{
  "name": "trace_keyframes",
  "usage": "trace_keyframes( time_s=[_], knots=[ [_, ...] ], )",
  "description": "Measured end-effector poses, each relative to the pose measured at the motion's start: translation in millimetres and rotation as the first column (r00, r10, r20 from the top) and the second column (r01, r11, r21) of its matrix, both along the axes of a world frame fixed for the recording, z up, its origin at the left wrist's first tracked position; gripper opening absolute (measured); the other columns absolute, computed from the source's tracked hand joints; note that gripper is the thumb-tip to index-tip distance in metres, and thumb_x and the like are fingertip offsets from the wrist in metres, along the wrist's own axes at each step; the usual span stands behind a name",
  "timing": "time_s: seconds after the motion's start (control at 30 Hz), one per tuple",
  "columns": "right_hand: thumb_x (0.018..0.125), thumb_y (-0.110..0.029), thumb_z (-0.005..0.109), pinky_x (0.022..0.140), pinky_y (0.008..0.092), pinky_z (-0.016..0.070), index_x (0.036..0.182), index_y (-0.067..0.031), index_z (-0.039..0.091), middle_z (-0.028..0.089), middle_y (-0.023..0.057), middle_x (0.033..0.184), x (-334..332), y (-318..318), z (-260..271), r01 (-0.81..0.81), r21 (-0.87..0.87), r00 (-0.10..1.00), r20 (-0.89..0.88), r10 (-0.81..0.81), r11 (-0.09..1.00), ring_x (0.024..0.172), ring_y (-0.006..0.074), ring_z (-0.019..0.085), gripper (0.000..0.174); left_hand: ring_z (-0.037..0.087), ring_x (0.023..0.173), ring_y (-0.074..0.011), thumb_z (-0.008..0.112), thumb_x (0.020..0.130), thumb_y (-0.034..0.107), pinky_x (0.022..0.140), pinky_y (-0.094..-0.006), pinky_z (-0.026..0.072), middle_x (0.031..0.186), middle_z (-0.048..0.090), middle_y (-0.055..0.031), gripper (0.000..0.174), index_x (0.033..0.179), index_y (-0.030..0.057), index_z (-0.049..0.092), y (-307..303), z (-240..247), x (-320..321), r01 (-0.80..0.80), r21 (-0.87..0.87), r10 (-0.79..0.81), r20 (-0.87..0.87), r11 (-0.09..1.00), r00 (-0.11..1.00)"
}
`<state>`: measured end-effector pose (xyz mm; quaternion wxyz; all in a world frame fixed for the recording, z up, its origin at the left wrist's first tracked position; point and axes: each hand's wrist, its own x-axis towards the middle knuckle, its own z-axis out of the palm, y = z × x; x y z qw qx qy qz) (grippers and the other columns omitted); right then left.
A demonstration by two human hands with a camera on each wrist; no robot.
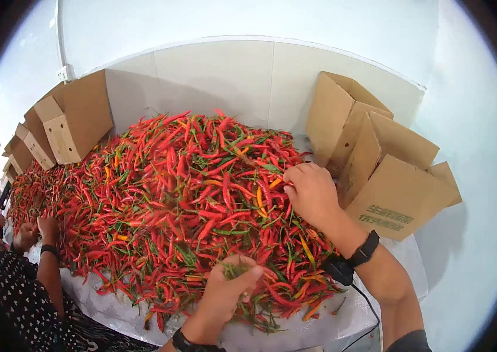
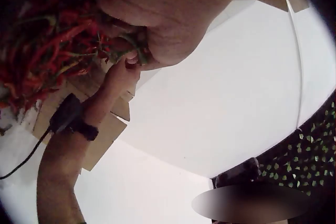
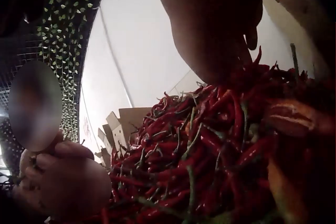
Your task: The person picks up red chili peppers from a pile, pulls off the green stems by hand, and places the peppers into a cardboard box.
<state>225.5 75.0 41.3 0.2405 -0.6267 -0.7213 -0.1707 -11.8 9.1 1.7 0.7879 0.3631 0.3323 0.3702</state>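
A large heap of red chili peppers, mixed with green and orange ones, covers the table. At the heap's near side my left hand holds a small clump of green stems between thumb and curled fingers. The same green stems show at the fingers in the left wrist view. My right hand reaches to the heap's right side, fingers bent, fingertips right at the chilies. Its fingertips are partly hidden in the right wrist view, and I cannot tell whether they grip a chili.
Open cardboard boxes stand at the right of the heap, and more boxes line the left. Another person's hands work at the heap's left end. A black cable runs from my right wrist. White sheeting covers the table.
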Motion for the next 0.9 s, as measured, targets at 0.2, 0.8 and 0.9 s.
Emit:
trace_keyframes(
  time_s=[0.2, 0.8, 0.9],
  knots=[
    [0.074, -0.008, 0.063, 0.072, 0.0389, 0.0485, 0.090, -0.0041, 0.060, 0.063, 0.0117, 0.083, -6.1, -13.0, 21.1, -0.163, -0.298, 0.968, -0.233, 0.094, 0.940, 0.080, 0.0282, 0.061, 0.016, 0.049, 0.050, -0.0057, 0.067, 0.081, 0.008, 0.040, -0.0200, 0.0372, 0.063, 0.053, -0.0001, 0.015, 0.090, 0.0022, 0.056, -2.7, 5.7, -0.1, 0.032, -0.007, -0.032, -0.018, 0.999, 0.999],
    [0.092, -0.011, 0.053, 0.080, 0.0358, 0.0536, 0.120, -0.0003, 0.052, 0.062, 0.0086, 0.098, -47.8, -95.8, -2.5, -0.689, -0.058, -0.233, -0.926, -0.297, 0.722, 0.091, 0.0231, 0.064, 0.030, 0.051, 0.054, -0.0073, 0.067, 0.083, 0.013, 0.042, -0.0199, 0.0396, 0.068, 0.057, -0.0035, 0.017, 0.091, 0.0026, 0.056, -2.4, 4.1, -0.7, -0.113, 0.078, 0.114, -0.015, 0.991, 0.993],
    [0.091, -0.013, 0.053, 0.078, 0.0368, 0.0526, 0.118, -0.0007, 0.053, 0.062, 0.0081, 0.094, -50.1, -89.3, 2.6, -0.667, 0.005, -0.477, -0.771, -0.422, 0.745, 0.084, 0.0222, 0.064, 0.029, 0.047, 0.053, -0.0036, 0.065, 0.085, 0.018, 0.047, -0.0182, 0.0365, 0.067, 0.056, 0.0008, 0.017, 0.094, 0.0060, 0.058, -0.5, 4.0, -4.6, -0.117, 0.051, 0.119, -0.033, 0.992, 0.992]
  ],
)
